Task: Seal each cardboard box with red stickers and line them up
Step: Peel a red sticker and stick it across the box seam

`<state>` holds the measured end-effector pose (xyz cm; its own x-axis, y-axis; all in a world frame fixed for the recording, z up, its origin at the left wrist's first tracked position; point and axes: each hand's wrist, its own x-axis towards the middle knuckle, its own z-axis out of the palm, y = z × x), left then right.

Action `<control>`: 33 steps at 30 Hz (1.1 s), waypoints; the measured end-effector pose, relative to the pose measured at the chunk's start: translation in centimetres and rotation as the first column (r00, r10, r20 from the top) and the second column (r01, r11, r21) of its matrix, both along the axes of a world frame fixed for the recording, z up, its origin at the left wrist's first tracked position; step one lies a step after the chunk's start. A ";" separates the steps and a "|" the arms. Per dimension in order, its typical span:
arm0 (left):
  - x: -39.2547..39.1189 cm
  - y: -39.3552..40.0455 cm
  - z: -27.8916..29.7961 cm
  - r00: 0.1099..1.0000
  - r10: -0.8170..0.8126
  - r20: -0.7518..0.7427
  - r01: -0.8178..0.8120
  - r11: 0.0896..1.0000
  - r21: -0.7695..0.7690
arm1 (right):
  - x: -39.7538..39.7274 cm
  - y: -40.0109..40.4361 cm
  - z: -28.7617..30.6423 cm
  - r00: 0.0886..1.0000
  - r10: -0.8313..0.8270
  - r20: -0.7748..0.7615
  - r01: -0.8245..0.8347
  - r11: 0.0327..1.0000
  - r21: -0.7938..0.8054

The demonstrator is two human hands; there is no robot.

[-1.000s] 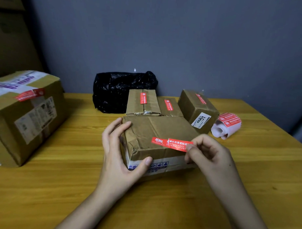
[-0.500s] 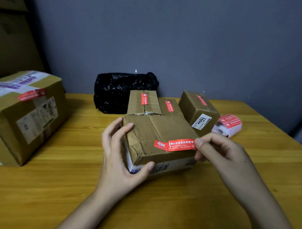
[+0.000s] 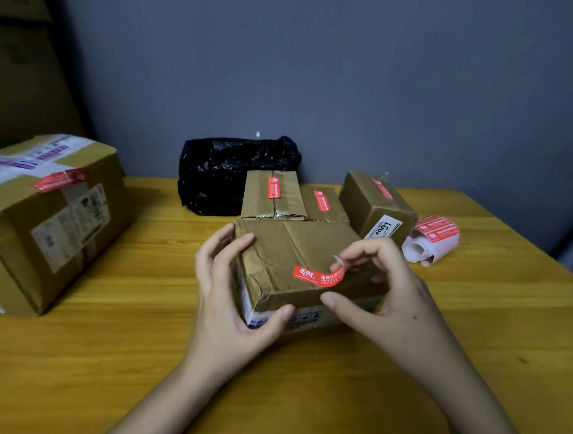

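Observation:
A worn cardboard box (image 3: 293, 249) lies on the wooden table (image 3: 144, 341) in front of me. My left hand (image 3: 230, 299) grips its left end, fingers on top and thumb on the front face. A red sticker (image 3: 312, 275) has its left part lying on the box top near the front edge. Its right end curls upward, held by the fingertips of my right hand (image 3: 383, 291), which arches over the box's right side with the thumb near the front edge.
Behind stand three small boxes (image 3: 273, 197) (image 3: 323, 205) (image 3: 373, 200), each with a red sticker. A roll of red stickers (image 3: 435, 235) lies at the right. A black plastic bag (image 3: 228, 172) sits against the wall. A large stickered box (image 3: 51, 221) fills the left.
The sticker was held flat above the box's front edge; now its left part lies on the top and its right end bends up. My right hand has moved left over the box.

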<state>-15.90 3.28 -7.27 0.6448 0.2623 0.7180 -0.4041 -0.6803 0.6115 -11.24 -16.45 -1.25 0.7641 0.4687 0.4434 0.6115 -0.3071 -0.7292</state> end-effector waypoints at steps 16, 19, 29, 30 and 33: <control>-0.1 0.1 0.0 0.999 -0.044 -0.009 0.044 0.999 -0.018 | 2.4 -0.1 1.3 0.954 0.194 0.227 -0.163 0.975 -0.149; -0.1 0.2 0.0 0.999 -0.048 -0.018 0.048 0.999 -0.016 | 2.6 0.2 1.3 0.941 0.191 0.279 -0.145 0.974 -0.175; -0.2 0.1 0.1 0.997 -0.071 -0.033 0.071 0.997 0.017 | 2.8 1.6 -0.2 0.967 0.105 0.232 -0.100 0.994 -0.030; -0.2 0.1 0.1 0.997 -0.068 -0.032 0.069 0.997 0.019 | 2.8 1.7 -0.3 0.966 0.099 0.240 -0.095 0.995 -0.028; -0.1 0.1 0.1 0.997 -0.069 -0.033 0.069 0.998 0.004 | 2.8 1.8 -0.4 0.964 0.081 0.253 -0.077 0.997 -0.024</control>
<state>-16.03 3.41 -7.13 0.6846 0.2125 0.6972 -0.4298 -0.6549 0.6216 -8.44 -14.65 -1.64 0.5878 0.5307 0.6106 0.7985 -0.2596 -0.5431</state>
